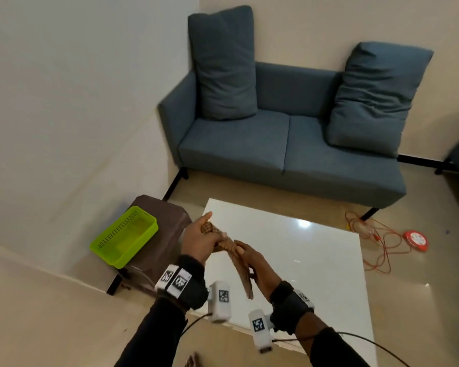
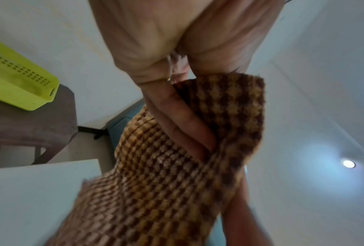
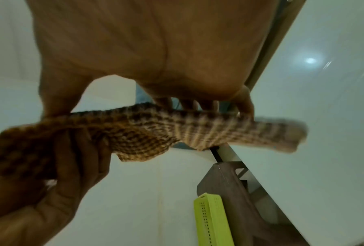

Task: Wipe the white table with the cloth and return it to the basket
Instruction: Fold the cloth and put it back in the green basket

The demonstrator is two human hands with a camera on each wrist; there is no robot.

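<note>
Living-room corner, cream walls, beige floor. Cloth is brown/tan checked, held up in the air between both hands over the near-left edge of the table, not touching it. It runs diagonally: upper end in the left hand, lower end hanging past the right hand toward the person.

Left hand: fingers curled round the upper end, thumb sticking up; left wrist view shows the cloth draped over a finger and bunched in the palm. Right hand: thumb on one side, fingers on the other, pinching the cloth mid-length; right wrist view shows fingertips pressed on the top edge of the cloth, with its free end blurred to the right.

Table is white and glossy, with a ceiling-light reflection on it. Basket is lime green with a perforated wall, sitting on a brown stool just left of the table, beside the wall. Looks like nothing inside, though I can't see the whole floor of it.

Both wrists carry black straps with white marker-tagged camera units and cables. Beyond the table: blue-grey sofa with two loose cushions against the far wall. Right of the table, on the floor: orange cord in a tangle and a red reel.
</note>
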